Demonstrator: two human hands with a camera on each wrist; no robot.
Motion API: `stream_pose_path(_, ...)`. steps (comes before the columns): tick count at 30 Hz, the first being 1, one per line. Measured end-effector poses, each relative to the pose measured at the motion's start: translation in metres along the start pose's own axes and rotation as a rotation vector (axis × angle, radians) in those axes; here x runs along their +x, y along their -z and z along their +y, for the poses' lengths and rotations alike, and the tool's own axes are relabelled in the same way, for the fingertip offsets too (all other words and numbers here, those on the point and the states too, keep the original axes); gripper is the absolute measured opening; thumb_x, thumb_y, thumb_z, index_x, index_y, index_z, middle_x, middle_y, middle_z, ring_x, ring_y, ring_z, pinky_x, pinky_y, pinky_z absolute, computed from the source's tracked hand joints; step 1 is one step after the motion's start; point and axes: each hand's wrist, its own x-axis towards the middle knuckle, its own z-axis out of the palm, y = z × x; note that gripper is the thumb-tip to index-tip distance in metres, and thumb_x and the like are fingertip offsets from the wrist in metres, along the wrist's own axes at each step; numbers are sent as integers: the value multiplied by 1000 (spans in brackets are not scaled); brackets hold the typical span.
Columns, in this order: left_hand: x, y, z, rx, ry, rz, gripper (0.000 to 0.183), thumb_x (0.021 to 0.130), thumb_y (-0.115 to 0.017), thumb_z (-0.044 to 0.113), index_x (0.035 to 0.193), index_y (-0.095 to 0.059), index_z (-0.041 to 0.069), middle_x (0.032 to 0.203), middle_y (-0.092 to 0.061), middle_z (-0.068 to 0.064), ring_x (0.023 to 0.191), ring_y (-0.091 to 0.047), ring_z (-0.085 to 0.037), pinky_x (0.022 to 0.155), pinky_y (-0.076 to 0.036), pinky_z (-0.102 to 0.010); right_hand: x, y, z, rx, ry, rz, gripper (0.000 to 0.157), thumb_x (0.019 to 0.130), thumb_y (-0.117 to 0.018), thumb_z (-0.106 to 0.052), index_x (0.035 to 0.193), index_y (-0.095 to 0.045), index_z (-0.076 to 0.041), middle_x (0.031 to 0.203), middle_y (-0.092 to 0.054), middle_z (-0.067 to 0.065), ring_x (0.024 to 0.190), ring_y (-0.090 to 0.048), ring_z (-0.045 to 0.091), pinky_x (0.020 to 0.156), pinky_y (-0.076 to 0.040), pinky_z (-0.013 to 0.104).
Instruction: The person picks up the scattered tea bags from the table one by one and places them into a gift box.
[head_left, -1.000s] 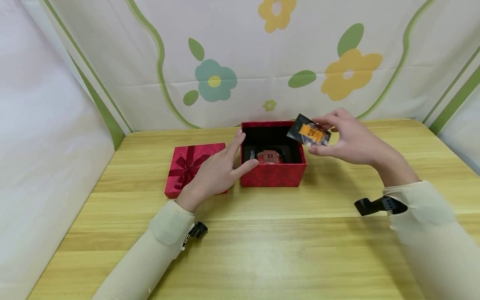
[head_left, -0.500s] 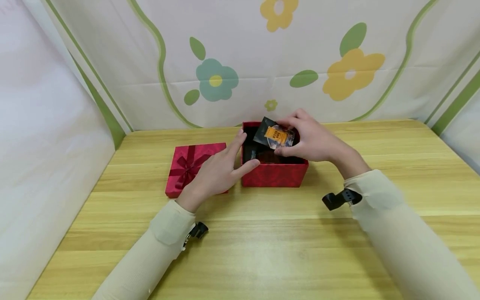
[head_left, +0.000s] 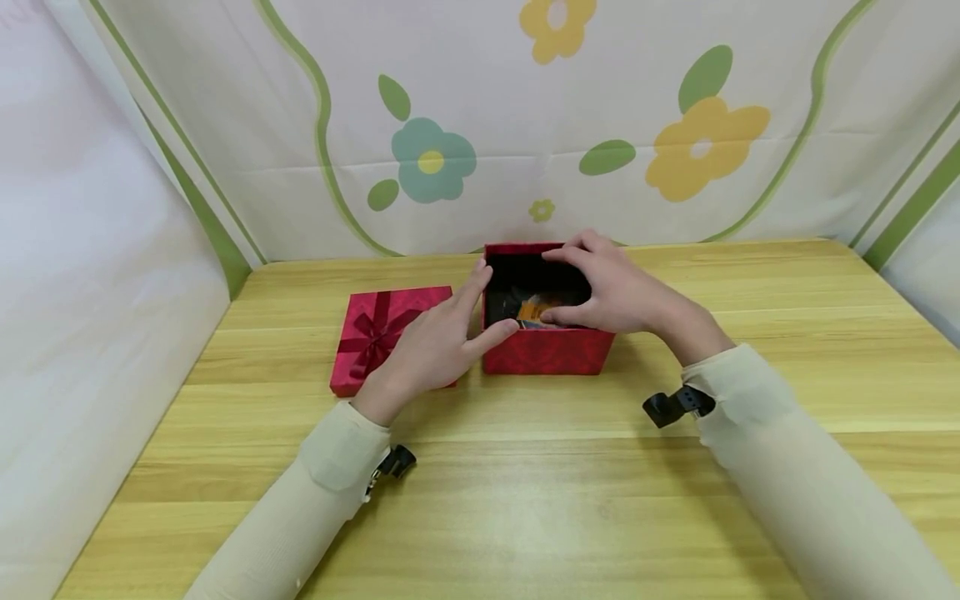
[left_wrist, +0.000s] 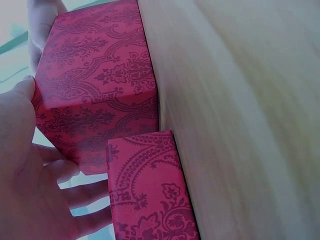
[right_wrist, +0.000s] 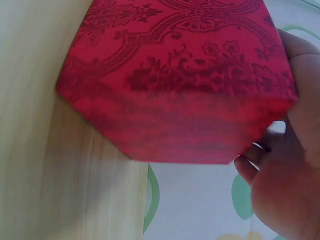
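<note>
An uncovered red gift box (head_left: 547,350) with a dark inside stands at the back middle of the table. My left hand (head_left: 435,342) rests at its left rim, fingers straight and thumb along the front edge; in the left wrist view the fingers (left_wrist: 85,195) reach past the box's side. My right hand (head_left: 611,287) is over the box's right side, fingers and thumb spread apart and dipping inside. Low in the box, by that thumb, lies a small flat packet (head_left: 531,312) with an orange label, partly hidden by the front wall.
Left of the box lies its red lid (head_left: 356,329) with a dark red ribbon bow (head_left: 372,342), partly under my left hand. A white curtain (head_left: 510,108) with flower prints hangs along the back edge of the wooden table (head_left: 525,500).
My right hand has brought the packet leftward from beside the box, lowered it inside and let go. The left hand has stayed at the rim.
</note>
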Motion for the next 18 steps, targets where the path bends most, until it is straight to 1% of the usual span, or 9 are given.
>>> stream_pose_path(1,0,0,0,5,-4,2,93,102,-47,74,173,-6,28,177,-27,-1,133,-65,-33,103,-57,-52,-4,1,2,-6,-10,22,86,90,-81,-50,160,-48,-13,149,-46,15,138,-44,35,116,-39,59)
stream_pose_path(2,-1,0,0,14,-8,3,93,102,-47,73,173,-7,27,178,-24,0,135,-63,-33,103,-56,-52,-8,3,4,-19,-25,49,89,91,-79,-56,162,-45,-14,154,-44,16,141,-42,37,117,-39,61)
stream_pose_path(3,-1,1,0,29,-10,7,93,103,-47,73,173,-7,27,179,-20,1,140,-60,-33,107,-54,-53,-13,5,7,-42,-44,77,94,91,-76,-62,164,-41,-16,158,-42,18,145,-39,39,119,-37,63)
stream_pose_path(5,-1,3,1,94,-10,28,93,102,-44,75,173,-7,28,180,-13,3,151,-49,-34,118,-43,-59,-23,10,14,-100,-106,129,101,90,-70,-72,168,-33,-20,166,-35,21,151,-32,44,120,-30,68)
stream_pose_path(7,-2,7,2,177,5,63,94,100,-40,80,173,-5,32,181,-8,4,161,-34,-36,126,-27,-66,-33,16,21,-156,-174,154,106,89,-63,-79,171,-24,-24,172,-26,23,155,-23,50,122,-22,73)
stream_pose_path(9,-2,14,3,250,32,108,93,98,-36,85,171,-3,39,181,-6,3,166,-19,-39,128,-10,-74,-42,21,29,-203,-237,151,108,89,-58,-83,172,-16,-28,176,-14,25,159,-11,57,122,-11,78)
stream_pose_path(10,-1,17,2,281,49,130,93,96,-34,87,171,-2,42,181,-5,2,166,-15,-41,127,-6,-76,-45,24,33,-217,-266,140,109,89,-56,-84,173,-12,-30,177,-7,25,159,-5,59,122,-7,79)
stream_pose_path(14,2,34,0,354,110,166,94,90,-28,95,167,3,51,181,5,-2,166,2,-47,121,4,-83,-54,29,46,-254,-331,83,110,90,-48,-88,172,2,-33,177,12,26,157,16,64,117,5,85)
stream_pose_path(18,7,42,-4,389,137,143,96,85,-23,100,164,8,55,180,14,-3,164,13,-49,116,12,-86,-57,30,51,-257,-355,56,109,91,-45,-89,171,6,-36,176,17,26,154,23,65,112,8,90)
